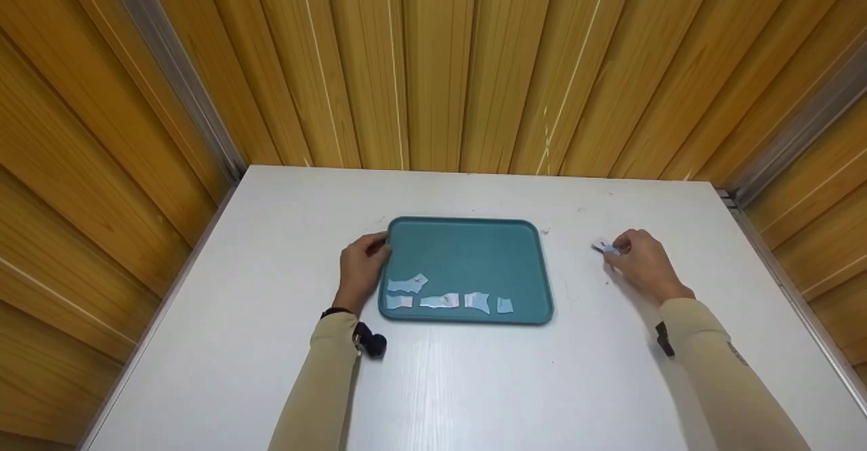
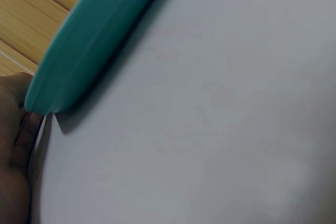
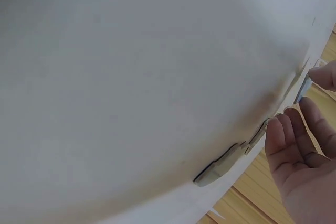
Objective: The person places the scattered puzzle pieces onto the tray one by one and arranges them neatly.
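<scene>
A green tray (image 1: 467, 261) lies on the white table, and my left hand (image 1: 362, 268) grips its left rim. In the left wrist view the fingers (image 2: 26, 140) reach below the tray's corner (image 2: 84, 51). Off to the right of the tray, my right hand (image 1: 643, 261) pinches a small pale blue flat piece (image 1: 611, 249) between thumb and fingers. That piece (image 3: 303, 88) shows edge-on in the right wrist view. On the tray, a jagged piece (image 1: 408, 284) lies above a row of several more flat, irregular pieces (image 1: 440, 301) along the near side.
Near the right fingers, two thin, dark-edged pieces (image 3: 220, 165) lie on the white table (image 1: 474, 383). Wood-patterned panels (image 1: 433, 65) rise behind the table and on both sides. A black wrist device (image 1: 369, 341) is strapped by the left cuff.
</scene>
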### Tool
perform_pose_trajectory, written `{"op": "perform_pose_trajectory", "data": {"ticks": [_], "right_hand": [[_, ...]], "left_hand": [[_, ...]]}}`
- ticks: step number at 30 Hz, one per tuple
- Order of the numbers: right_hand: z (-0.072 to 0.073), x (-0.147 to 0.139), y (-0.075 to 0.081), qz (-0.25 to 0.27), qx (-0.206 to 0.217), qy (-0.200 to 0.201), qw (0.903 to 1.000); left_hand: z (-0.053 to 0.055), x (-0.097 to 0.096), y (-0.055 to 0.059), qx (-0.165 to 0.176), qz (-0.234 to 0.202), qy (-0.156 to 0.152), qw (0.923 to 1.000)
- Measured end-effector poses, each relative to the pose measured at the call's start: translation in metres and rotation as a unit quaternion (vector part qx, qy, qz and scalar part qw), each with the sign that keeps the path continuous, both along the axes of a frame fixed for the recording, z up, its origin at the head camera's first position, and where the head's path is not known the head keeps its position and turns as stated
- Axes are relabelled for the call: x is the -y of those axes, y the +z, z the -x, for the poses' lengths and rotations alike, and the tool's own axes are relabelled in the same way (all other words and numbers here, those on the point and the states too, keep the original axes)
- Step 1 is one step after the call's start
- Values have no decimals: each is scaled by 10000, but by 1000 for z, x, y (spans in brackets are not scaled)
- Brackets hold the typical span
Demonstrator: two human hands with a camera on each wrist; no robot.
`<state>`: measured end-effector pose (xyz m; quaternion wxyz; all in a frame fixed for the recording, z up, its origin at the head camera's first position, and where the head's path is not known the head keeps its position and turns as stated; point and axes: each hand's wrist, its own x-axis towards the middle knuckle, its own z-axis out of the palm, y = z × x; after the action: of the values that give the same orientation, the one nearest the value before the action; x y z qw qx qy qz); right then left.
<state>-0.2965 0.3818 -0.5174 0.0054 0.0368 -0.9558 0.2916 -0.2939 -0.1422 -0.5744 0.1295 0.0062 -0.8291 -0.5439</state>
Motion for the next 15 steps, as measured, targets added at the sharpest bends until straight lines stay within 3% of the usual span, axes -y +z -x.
{"op": "perform_pose_trajectory", "data": {"ticks": [15], "right_hand": [[-6, 24, 11, 409, -694, 243, 9965]], "left_hand": [[-1, 0, 1, 54, -76, -43, 9999]]}}
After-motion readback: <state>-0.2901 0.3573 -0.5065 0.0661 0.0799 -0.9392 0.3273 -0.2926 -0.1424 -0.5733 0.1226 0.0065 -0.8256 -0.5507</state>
